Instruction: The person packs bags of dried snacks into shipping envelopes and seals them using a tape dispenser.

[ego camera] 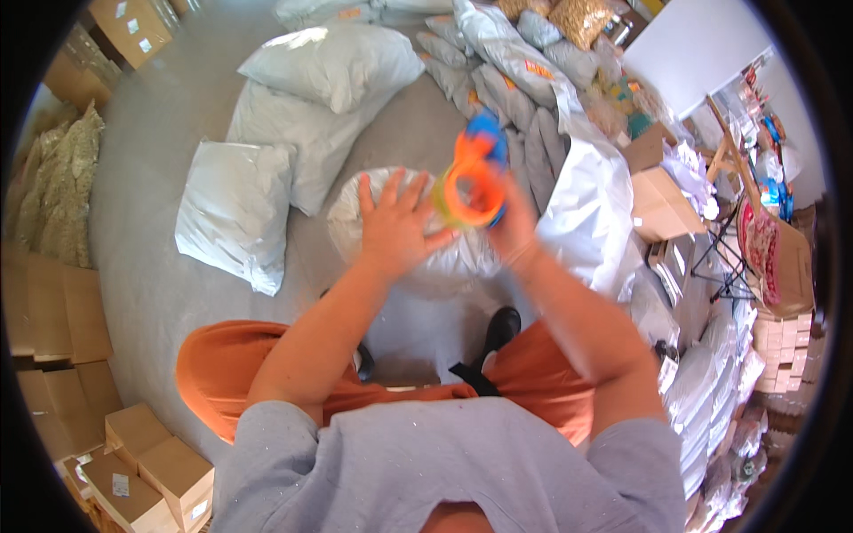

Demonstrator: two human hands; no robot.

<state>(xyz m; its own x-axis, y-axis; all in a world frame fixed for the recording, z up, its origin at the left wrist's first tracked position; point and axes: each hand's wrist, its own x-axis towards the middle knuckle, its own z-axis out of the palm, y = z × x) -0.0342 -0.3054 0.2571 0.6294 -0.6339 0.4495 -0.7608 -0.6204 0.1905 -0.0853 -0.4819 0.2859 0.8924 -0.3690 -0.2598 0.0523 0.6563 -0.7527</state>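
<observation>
My right hand (516, 223) grips an orange and blue packing-tape dispenser (476, 176), slightly blurred, with a roll of yellowish tape on it. Beneath it, between my feet and the stacked bags, sits a round, whitish plastic sack (353, 210). My left hand (396, 230) is spread over the top of this sack, its fingers apart and its thumb pointing toward the dispenser. Both hands partly cover the sack, so its contents and closure cannot be made out. The fingers of my right hand are mostly hidden by the dispenser.
Filled grey-white poly mailer bags (233, 206) lie ahead and left on the concrete floor (153, 200). More grey bags (506, 93) are heaped ahead right, beside a long silvery plastic sheet (590, 200). Cardboard boxes (160, 460) line the left; a folding chair (760, 253) stands right.
</observation>
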